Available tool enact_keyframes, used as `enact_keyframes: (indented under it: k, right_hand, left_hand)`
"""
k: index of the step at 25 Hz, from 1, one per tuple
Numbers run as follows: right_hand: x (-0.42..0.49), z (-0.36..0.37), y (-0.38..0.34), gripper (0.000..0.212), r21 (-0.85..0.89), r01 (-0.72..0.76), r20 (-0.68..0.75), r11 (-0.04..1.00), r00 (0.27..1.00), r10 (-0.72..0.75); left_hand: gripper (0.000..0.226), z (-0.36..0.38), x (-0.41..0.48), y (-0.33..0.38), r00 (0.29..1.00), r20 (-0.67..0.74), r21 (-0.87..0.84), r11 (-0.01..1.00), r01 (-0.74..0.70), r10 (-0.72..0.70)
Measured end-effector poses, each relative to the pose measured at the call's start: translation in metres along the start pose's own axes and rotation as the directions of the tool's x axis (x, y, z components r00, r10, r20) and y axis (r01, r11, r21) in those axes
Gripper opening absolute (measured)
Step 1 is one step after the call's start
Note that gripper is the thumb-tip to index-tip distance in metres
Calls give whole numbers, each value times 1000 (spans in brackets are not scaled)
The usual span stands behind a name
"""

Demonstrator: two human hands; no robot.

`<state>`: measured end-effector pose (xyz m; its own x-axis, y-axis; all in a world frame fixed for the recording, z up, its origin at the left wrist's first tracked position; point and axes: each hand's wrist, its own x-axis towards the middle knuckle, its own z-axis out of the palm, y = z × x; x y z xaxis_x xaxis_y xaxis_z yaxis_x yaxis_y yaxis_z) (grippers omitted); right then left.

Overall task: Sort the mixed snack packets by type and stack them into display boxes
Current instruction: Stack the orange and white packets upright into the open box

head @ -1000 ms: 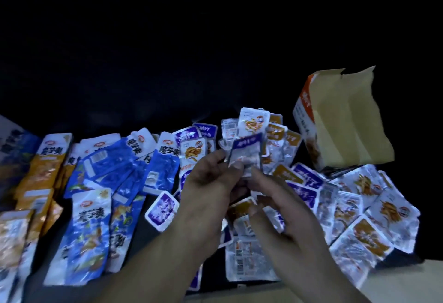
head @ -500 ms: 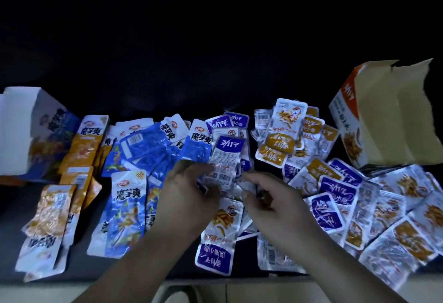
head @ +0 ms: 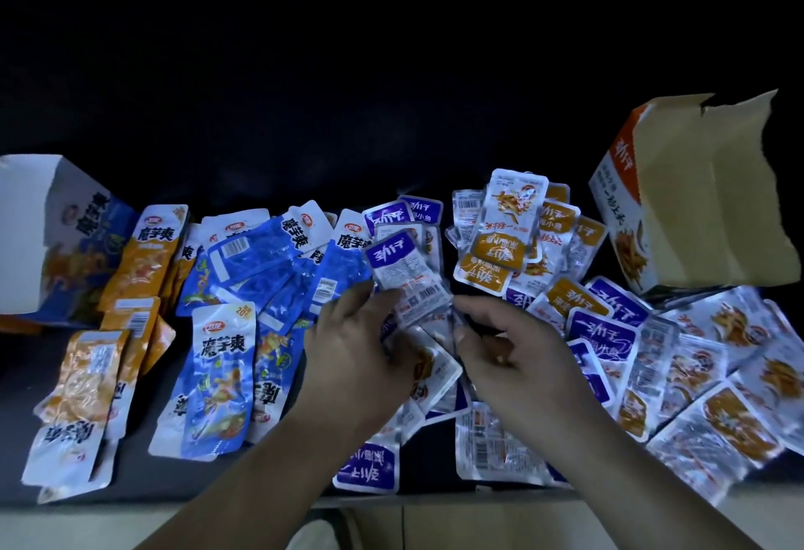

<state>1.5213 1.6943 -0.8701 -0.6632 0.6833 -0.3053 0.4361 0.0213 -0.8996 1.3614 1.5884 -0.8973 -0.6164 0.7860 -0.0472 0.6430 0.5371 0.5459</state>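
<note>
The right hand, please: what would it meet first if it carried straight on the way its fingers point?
The right hand would likely meet the purple packet held by the left hand first, though depth is unclear.

Glossy, crinkled plastic snack packets (head: pixel 219 371); matt brown cardboard inside the torn box (head: pixel 705 201).

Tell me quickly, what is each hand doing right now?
Left hand: holds the purple packet.
Right hand: fingers curled by that packet's edge; whether it grips cannot be told.
</note>
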Motion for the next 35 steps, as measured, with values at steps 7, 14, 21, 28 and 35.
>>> enact_keyframes:
  k: [7, 14, 21, 28, 35]
  right_hand:
    - [-9, -19, 15, 30, 42, 43, -104, 998, 994, -38]
    - [-20, 34, 26, 43, -378, 272, 171, 885, 960, -222]
    - [-18, 36, 34, 42, -297, 256, 90, 920, 967, -240]
    - [-26, 4, 31, 34, -190, 219, -23, 957, 974, -227]
    - [-15, -80, 45, 31, -99, -1, -328, 995, 944, -32]
  left_hand:
    - [38, 4, -2, 10, 998, -38, -144, 988, -50, 45]
    - [55, 10, -97, -39, 993, -104, -115, 992, 44, -56]
    - [60, 25, -86, -23, 999, -42, -243, 970, 5, -16]
    - [40, 10, -83, -20, 988, -153, -237, 969, -70, 34]
    - [37, 36, -18, 83, 951, 74, -256, 927, -274, 301]
